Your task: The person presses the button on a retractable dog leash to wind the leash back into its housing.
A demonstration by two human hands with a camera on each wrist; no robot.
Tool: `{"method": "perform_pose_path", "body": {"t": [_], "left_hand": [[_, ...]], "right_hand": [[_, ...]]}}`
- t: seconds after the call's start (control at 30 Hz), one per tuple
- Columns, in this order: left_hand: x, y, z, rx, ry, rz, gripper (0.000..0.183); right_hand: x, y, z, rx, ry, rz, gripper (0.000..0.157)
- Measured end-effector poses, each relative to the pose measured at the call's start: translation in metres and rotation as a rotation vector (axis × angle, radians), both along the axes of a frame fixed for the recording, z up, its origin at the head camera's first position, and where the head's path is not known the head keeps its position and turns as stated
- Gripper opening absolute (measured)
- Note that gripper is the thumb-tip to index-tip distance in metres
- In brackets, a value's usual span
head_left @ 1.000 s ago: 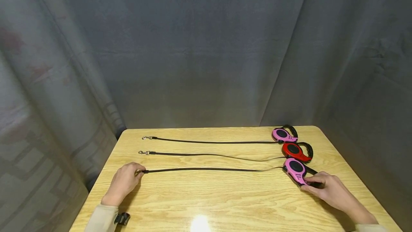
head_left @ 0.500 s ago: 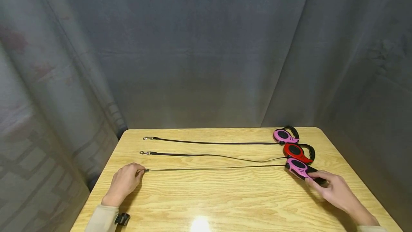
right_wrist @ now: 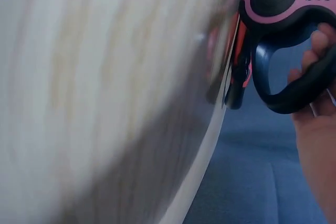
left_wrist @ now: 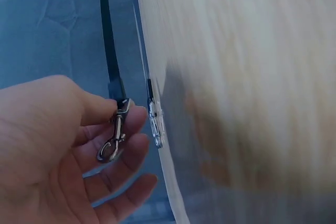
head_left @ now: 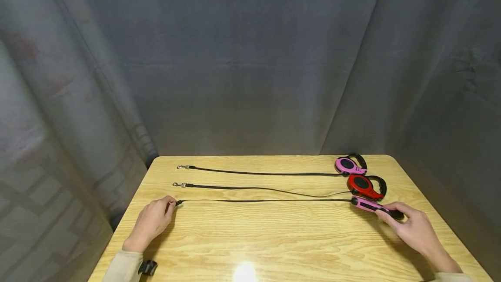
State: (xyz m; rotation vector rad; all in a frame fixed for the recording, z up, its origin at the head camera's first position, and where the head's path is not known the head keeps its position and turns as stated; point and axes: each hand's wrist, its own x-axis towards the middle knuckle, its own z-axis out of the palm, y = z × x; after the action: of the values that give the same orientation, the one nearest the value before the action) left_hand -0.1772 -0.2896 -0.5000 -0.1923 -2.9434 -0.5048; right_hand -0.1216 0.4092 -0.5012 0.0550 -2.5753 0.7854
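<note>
My left hand (head_left: 152, 220) pinches the end of a black leash strap (head_left: 266, 201) between thumb and fingers. In the left wrist view its silver snap hook (left_wrist: 117, 132) lies over the fingers. At the strap's other end, my right hand (head_left: 416, 231) holds a pink retractable dog leash (head_left: 367, 205) by its black handle. The case is tipped up on its edge in the head view. Seen from the right wrist, fingers reach into the handle loop (right_wrist: 287, 100). The strap runs nearly straight between the hands.
Behind the held leash lies a red retractable leash (head_left: 368, 192), and behind that another pink one (head_left: 355, 170). Their straps run left across the wooden table (head_left: 250, 234), ending in snap hooks (head_left: 180, 185). A grey curtain (head_left: 242, 77) hangs around the back and sides.
My right hand has tilted the near pink leash from lying flatter up onto its edge. The strap has straightened and shifted slightly toward the red leash. My left hand keeps its pinch.
</note>
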Motion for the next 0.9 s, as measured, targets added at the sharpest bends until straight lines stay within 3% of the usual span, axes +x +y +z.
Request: {"method": "perform_pose_path", "body": {"t": [0.27,0.63,0.9], "left_hand": [[0.000,0.000,-0.001,0.034,0.094,-0.043,0.012],[0.004,-0.007,0.004,0.043,0.038,-0.020,0.011],[0.004,-0.015,0.012,0.113,0.050,-0.039,0.010]], "right_hand": [[-0.002,0.007,0.000,-0.131,-0.076,0.053,0.009],[-0.002,0.016,-0.002,-0.306,-0.091,0.125,0.018],[-0.002,0.021,-0.001,-0.341,-0.013,0.156,0.016]]}}
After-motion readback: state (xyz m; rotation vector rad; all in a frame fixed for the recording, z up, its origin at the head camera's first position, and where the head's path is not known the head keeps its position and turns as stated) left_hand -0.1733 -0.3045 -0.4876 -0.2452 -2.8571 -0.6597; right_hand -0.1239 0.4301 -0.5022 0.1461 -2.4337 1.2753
